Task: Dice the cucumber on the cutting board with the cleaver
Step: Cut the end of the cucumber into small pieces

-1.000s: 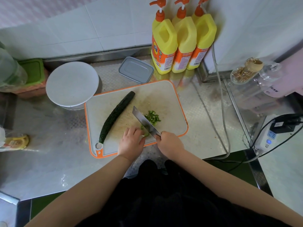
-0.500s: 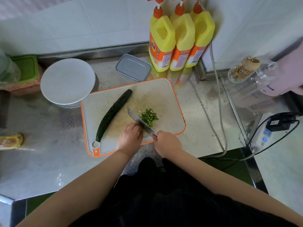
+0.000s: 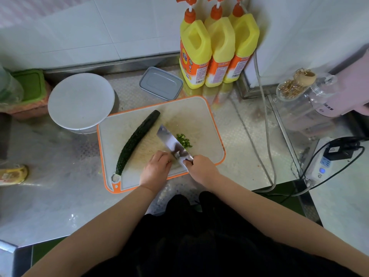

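Now the cleaver [image 3: 173, 144] has tilted flatter since a second ago; right hand [image 3: 199, 168] grip holds it, left hand [image 3: 157, 168] pins a piece. 1 cucumber [image 3: 137, 142] still whole.

Cleaver [image 3: 172, 144] now tilted, flat showing.

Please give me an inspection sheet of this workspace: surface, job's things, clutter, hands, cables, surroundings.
Surface: steel counter, some shiny wet-looking spots.
Job's things: board holds a long cucumber, uncut; dice pile beside the cleaver.
Clutter: white bowl, tin, three yellow bottles, jar, green-lidded box.
Hands: left hand pins a piece, mostly hidden; right hand grips the cleaver.
Cables: grey cable crosses the counter; power strip at right.
Surroundings: white tiled wall.
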